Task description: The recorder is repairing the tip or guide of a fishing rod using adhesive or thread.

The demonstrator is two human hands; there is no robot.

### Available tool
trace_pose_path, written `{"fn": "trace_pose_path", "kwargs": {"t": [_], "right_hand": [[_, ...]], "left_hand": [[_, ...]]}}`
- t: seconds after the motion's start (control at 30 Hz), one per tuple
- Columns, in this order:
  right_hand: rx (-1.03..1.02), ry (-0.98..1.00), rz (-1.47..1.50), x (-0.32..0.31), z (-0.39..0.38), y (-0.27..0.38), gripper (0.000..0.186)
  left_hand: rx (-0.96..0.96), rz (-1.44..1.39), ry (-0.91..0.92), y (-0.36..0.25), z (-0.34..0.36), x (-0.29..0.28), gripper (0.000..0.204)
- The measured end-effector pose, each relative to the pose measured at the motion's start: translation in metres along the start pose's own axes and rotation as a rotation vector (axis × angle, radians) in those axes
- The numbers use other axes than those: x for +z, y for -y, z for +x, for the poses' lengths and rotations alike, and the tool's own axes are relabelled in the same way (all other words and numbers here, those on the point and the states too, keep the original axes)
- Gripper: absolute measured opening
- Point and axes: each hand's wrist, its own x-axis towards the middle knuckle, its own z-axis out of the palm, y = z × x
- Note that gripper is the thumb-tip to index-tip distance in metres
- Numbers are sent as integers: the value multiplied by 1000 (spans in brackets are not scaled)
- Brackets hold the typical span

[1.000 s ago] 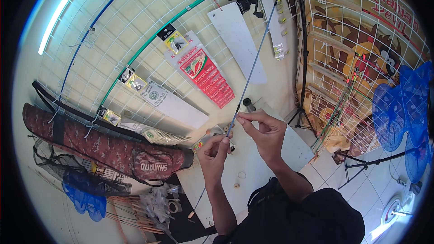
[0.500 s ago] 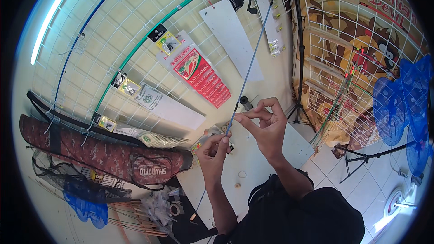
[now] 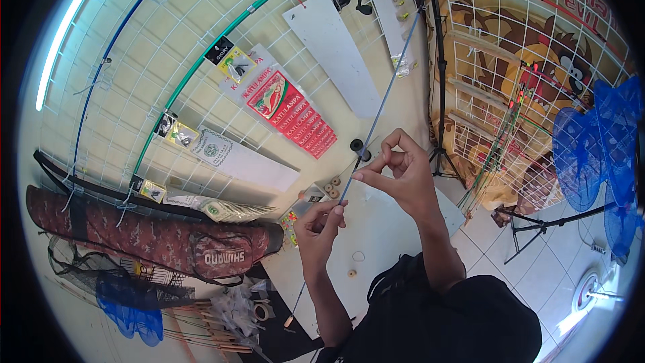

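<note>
A slim blue fishing rod slants from the top of the view down past both hands, over the white table. My left hand is closed in a pinch around the rod between thumb and fingertips. Just above it, my right hand brings thumb and forefinger together right at the rod, its other fingers curled. Whether it pinches the rod itself or a fine thread on it is too small to tell. A small black spool stands behind the rod, close to my right fingertips.
On the white table lie a small cork ring and a clear box with colourful bits. A camouflage rod bag and black net are at left. A wire grid holds a green rod; blue nets hang right.
The view has shifted slightly, so the wall items sit a little further left. Both hands keep their pinched pose at the rod, whose upper end now leans further right.
</note>
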Motion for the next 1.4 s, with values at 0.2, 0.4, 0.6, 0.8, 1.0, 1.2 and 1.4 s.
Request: {"fn": "trace_pose_path", "kwargs": {"t": [0.2, 0.4, 0.6, 0.8, 1.0, 1.2, 1.4], "right_hand": [[28, 38, -236, -3, 6, 20, 43], [-62, -41, -375, 5, 0, 27, 39], [-51, -88, -397, 7, -3, 25, 38], [-75, -96, -412, 8, -3, 24, 36], [-93, -105, -434, 10, -4, 22, 35], [-106, -132, -428, 10, -3, 17, 35], [-136, -98, -342, 8, -3, 11, 38]], "left_hand": [[11, -11, 2, 6, 0, 3, 14], [1, -20, -6, 4, 1, 2, 15], [-4, -20, -16, 2, 1, 2, 15], [-2, -23, -8, 4, 1, 3, 14], [-5, -21, -20, 6, 2, -1, 14], [-8, -24, -21, 4, 2, -1, 14], [-10, -35, -12, 6, 3, -3, 14]]}}
